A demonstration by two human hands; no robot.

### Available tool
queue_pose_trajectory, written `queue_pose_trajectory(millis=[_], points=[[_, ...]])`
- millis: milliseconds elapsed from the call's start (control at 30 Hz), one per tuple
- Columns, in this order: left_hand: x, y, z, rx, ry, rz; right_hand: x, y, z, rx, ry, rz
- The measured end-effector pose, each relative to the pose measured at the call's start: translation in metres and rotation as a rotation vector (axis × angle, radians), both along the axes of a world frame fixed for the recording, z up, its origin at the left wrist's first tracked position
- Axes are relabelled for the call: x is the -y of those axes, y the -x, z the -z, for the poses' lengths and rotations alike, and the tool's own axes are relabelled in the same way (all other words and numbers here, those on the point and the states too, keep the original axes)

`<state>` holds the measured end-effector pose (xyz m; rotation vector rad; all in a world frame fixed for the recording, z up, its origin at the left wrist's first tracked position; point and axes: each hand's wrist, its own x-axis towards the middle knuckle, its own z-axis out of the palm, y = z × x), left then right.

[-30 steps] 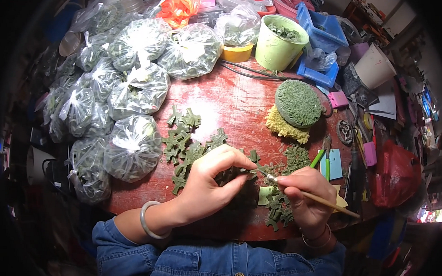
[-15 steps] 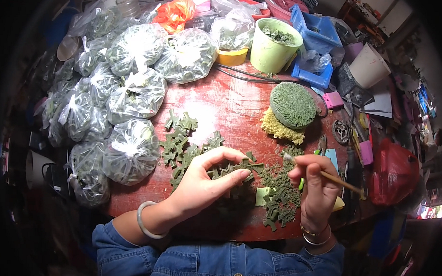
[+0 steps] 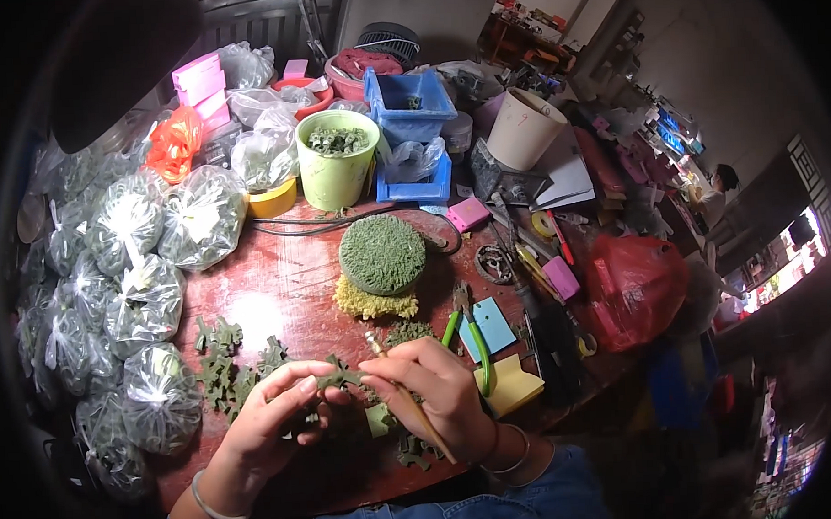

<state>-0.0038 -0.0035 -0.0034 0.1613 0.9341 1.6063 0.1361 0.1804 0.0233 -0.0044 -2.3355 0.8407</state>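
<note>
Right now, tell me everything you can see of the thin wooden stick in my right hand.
The thin wooden stick is slim, straight and tan, plain wood by its look. It slants from a small pale tip near the green leafy piece down to the lower right. The right hand grips it like a pen, fingers covering its middle; the bare lower end pokes out below the palm, above the red tabletop.

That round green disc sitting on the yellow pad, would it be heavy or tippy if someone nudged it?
The green disc looks fuzzy and spongy, so it is probably light for its size. It lies flat and wide on the yellow pad, so it would likely slide rather than tip or roll. Its nubbly surface suggests that it is grippy rather than slippery.
</note>
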Motion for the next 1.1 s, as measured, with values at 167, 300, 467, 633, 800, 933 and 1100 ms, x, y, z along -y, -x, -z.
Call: queue_pose_trajectory(millis=[167,300,467,633,800,933,1100], points=[[-0.001,-0.002,-0.003,-0.104,-0.011,-0.056,-0.006,0.000,-0.002,0.039,0.325,-0.017],[-0.005,-0.012,-0.008,-0.321,0.040,-0.058,-0.004,0.002,0.002,0.186,0.507,-0.152],[-0.003,-0.011,-0.007,-0.340,0.046,-0.135,-0.002,0.003,0.007,0.202,0.544,-0.174],[0.000,-0.008,0.000,-0.516,-0.025,-0.102,-0.001,0.007,0.004,0.222,0.425,-0.208],[0.000,-0.006,-0.009,-0.677,-0.101,-0.040,-0.002,0.005,0.003,0.218,0.367,-0.228],[0.003,-0.005,-0.005,-0.682,-0.043,-0.055,0.001,0.010,-0.002,0.308,0.368,-0.249],[0.007,0.000,-0.012,-0.548,0.078,-0.087,-0.004,0.015,-0.008,0.341,0.395,-0.189]])
